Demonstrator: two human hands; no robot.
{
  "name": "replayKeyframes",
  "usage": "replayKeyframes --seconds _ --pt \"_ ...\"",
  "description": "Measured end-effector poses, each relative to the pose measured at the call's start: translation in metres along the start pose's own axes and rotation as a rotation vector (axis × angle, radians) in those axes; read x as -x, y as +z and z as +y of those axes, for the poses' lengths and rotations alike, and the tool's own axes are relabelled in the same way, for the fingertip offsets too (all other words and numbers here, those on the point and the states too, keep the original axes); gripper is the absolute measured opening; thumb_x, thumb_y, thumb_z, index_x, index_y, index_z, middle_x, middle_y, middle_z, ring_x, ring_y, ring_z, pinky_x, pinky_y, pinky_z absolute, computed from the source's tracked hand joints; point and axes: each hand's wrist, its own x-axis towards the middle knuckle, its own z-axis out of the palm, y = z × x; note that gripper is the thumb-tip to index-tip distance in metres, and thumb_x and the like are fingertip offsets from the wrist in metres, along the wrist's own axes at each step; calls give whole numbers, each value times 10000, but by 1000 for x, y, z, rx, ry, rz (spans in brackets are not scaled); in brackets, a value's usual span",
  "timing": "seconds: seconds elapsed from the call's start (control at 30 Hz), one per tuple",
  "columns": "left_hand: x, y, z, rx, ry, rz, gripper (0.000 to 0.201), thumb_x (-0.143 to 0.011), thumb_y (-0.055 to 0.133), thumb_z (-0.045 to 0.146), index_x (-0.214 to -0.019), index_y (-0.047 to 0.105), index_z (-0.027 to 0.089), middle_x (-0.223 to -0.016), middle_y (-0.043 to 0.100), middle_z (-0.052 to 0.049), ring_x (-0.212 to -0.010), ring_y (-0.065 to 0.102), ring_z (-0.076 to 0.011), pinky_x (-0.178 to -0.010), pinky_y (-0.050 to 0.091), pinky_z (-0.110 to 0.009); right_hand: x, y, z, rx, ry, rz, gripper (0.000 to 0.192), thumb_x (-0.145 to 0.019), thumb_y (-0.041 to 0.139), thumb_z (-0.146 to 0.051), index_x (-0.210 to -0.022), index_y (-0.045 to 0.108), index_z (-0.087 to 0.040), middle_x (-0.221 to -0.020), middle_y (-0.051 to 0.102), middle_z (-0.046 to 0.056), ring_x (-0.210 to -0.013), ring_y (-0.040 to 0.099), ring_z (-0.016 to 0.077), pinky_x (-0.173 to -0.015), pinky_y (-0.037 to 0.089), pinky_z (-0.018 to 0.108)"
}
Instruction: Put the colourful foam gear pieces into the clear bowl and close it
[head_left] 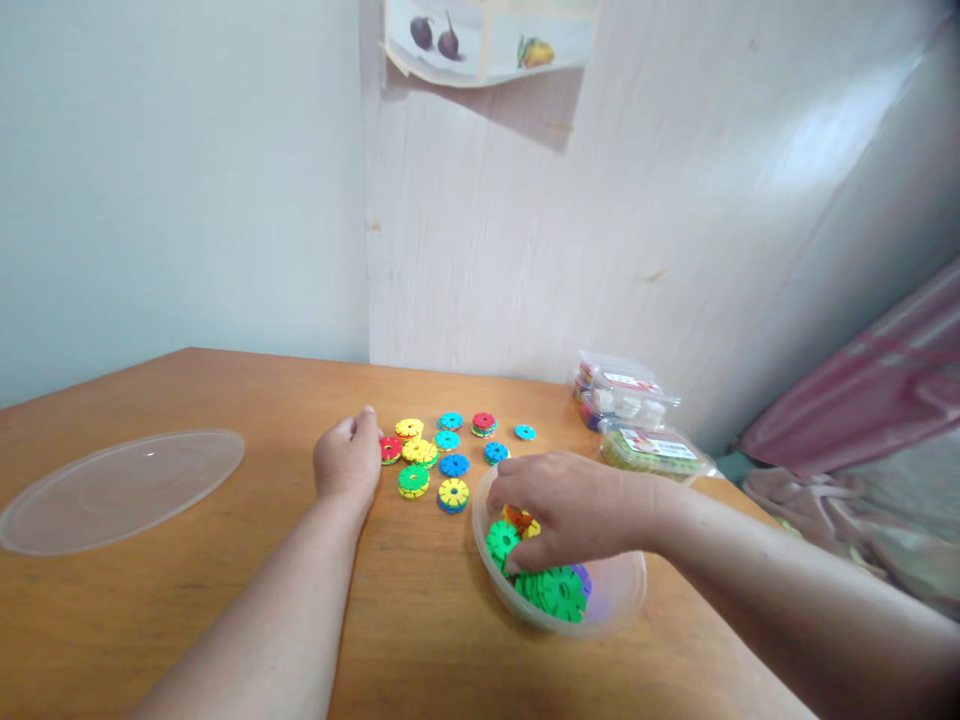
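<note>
My right hand reaches into a translucent plastic bowl. Its thumb and fingers are apart, over green flower-shaped plastic discs with notched edges. An orange disc and a purple disc show partly among them. My left hand rests curled on the table, left of the laid-out discs; its inner side is hidden, so whatever it may hold cannot be seen. A red disc lies right beside it. Small stacks and single discs spread to the right, among them a yellow stack and a blue disc.
A clear round lid lies flat on the wooden table at the left. Clear plastic boxes stand at the back right, with a green-filled box in front. Pink cloth hangs beyond the table's right edge.
</note>
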Motion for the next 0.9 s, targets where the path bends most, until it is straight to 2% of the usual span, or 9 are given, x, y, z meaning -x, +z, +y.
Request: replayKeyframes --seconds 0.17,0.3,0.47,0.57,0.73,0.9 --pt "-2 2 -3 -24 2 -11 455 -855 440 543 -589 619 220 -565 629 -42 -573 578 -208 -526 352 -306 -10 -8 7 -33 38 105 321 -836 588 -338 -1128 670 -236 -1073 703 48 -904 635 199 -745 428 297" --pt "-3 2 -3 -40 9 -20 444 -858 437 528 -588 609 221 -538 607 -35 -563 563 -204 -517 343 -303 -35 -15 12 -8 97 148 283 -839 565 -309 -1079 683 -217 -1012 715 50 -878 633 192 -705 413 280" --pt "0 0 0 -44 16 -21 454 -867 426 524 -597 619 215 -546 619 -43 -579 573 -208 -527 335 -304 -73 -15 9 65 109 101 314 -834 590 -385 -1083 698 -227 -1000 718 45 -844 636 187 -611 376 269" --pt "0 0 1 -47 22 -21 464 -872 419 524 -599 625 212 -559 629 -49 -590 578 -209 -532 334 -305 -86 -16 5 89 110 50 316 -827 599 -406 -1083 706 -255 -1000 720 26 -850 633 182 -585 358 265" --pt "0 1 -1 -36 17 -18 471 -871 419 539 -603 625 211 -550 620 -44 -574 572 -204 -516 327 -301 -86 -19 0 95 76 33 297 -824 588 -364 -1083 709 -281 -1005 718 11 -855 627 173 -590 356 260" --pt "0 0 0 -52 6 -29 463 -866 420 536 -601 623 215 -543 616 -41 -569 561 -206 -518 332 -300 -80 -23 4 104 93 39 309 -835 582 -407 -1077 704 -259 -1002 719 28 -867 626 181 -606 360 265"
